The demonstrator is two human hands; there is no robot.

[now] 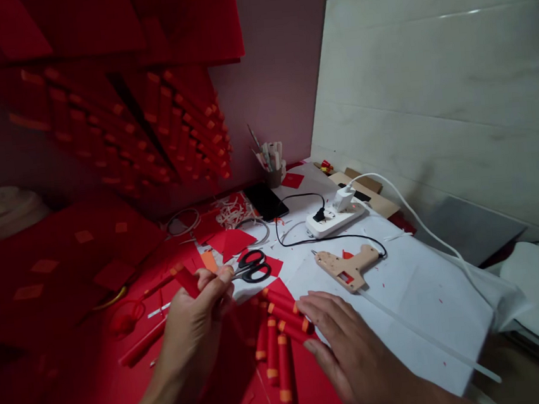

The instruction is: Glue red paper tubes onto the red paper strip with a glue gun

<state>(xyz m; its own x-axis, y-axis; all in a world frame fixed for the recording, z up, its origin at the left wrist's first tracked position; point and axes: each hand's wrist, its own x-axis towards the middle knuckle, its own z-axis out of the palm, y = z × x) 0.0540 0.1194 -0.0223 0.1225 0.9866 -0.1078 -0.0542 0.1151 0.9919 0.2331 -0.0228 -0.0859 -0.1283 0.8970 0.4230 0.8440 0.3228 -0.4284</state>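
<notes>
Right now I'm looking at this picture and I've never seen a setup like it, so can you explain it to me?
There's no machine here, just a person's two bare hands. The only picture comes from a camera worn on their head, looking forward and down, so the arms reach in from the bottom. The left hand holds a red roll with an orange end. The right hand is at a loose pile of similar rolls; I can't tell whether it grips one. Red material covers the near left of the work surface, and a white covering shows on the right. Beyond the hands lie black-handled scissors, a beige glue gun, a white power strip and a dark phone.
</notes>
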